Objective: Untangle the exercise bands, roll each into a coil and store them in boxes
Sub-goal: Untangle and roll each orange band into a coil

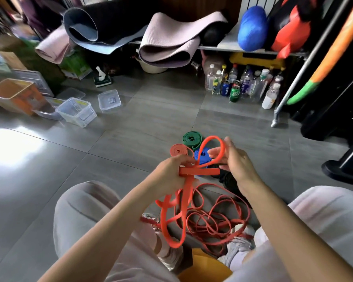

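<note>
Left hand (pixel 171 171) pinches the flat orange band (pixel 200 171), its length running rightward to the right hand (pixel 235 159), whose fingers hook its upright loop.

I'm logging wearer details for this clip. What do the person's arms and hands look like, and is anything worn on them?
Both forearms are bare up to the frame edge: no sleeves show. The left hand and right hand wear no gloves, and no rings, watch or bracelets are visible. Fingernails look short and unpainted, though blur limits detail. Below them show pale pink trousers.
</note>
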